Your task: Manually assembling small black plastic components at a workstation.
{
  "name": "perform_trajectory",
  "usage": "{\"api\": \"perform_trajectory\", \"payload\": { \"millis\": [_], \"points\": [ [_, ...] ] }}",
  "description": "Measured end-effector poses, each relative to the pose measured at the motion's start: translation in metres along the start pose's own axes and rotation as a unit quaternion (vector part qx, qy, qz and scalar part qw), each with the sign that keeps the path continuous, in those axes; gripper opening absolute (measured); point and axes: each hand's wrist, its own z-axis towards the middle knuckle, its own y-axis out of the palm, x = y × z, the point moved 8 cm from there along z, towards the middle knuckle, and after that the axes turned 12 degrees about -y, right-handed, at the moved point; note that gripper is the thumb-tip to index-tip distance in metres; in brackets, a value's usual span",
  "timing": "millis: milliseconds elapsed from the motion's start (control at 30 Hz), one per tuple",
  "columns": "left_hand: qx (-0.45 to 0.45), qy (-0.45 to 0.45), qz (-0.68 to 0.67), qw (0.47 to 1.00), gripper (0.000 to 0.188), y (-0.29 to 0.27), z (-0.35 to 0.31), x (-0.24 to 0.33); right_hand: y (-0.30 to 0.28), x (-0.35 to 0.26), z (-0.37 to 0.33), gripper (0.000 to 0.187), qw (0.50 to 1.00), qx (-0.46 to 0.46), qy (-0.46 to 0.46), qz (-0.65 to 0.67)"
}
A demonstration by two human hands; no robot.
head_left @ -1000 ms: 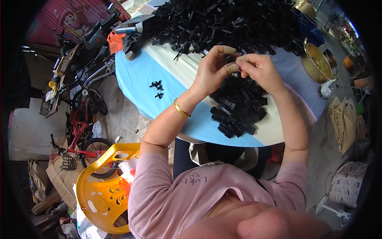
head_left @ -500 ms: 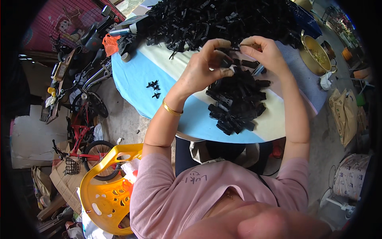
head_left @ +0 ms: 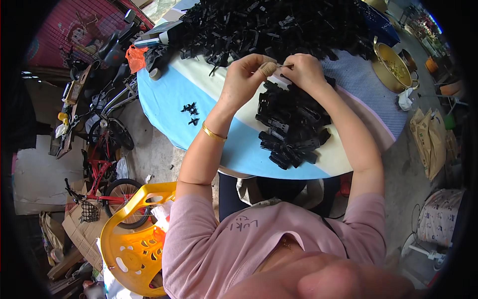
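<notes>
Close together over the table, my hands meet above a small pile of black plastic clip-like parts [head_left: 291, 127]. My left hand [head_left: 244, 82] is closed in a pinch, its thumb wrapped in beige tape; what it holds is hidden behind the fingers. My right hand [head_left: 304, 72] pinches a thin dark piece [head_left: 285, 66] that reaches toward the left thumb. Beyond both hands spreads a large heap of similar black parts [head_left: 279, 25]. Several tiny black pieces [head_left: 189, 108] lie apart on the blue part of the cloth [head_left: 167, 109], to the left.
At the table's far left are an orange plastic bag [head_left: 136, 58] and a roll of tape [head_left: 155, 74]. A gold-coloured pot [head_left: 386, 70] stands at the right edge. A yellow plastic chair [head_left: 132, 249] is at my left, with a red bicycle [head_left: 107, 194] beyond it.
My right hand has moved left and down to meet the left one. My left fingers have closed in, and the dark part seen in them earlier is hidden now.
</notes>
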Motion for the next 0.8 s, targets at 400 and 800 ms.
{"api": "perform_trajectory", "payload": {
  "millis": [400,800],
  "points": [
    [0.112,0.032,-0.022,0.993,0.036,-0.020,0.005,-0.006,-0.033,0.043,-0.013,0.019,0.762,0.025,0.217,0.609],
    [0.048,0.120,-0.018,0.991,0.047,-0.005,-0.001,0.012,-0.061,-0.003,-0.013,0.019,0.895,-0.007,0.099,0.436]
  ]
}}
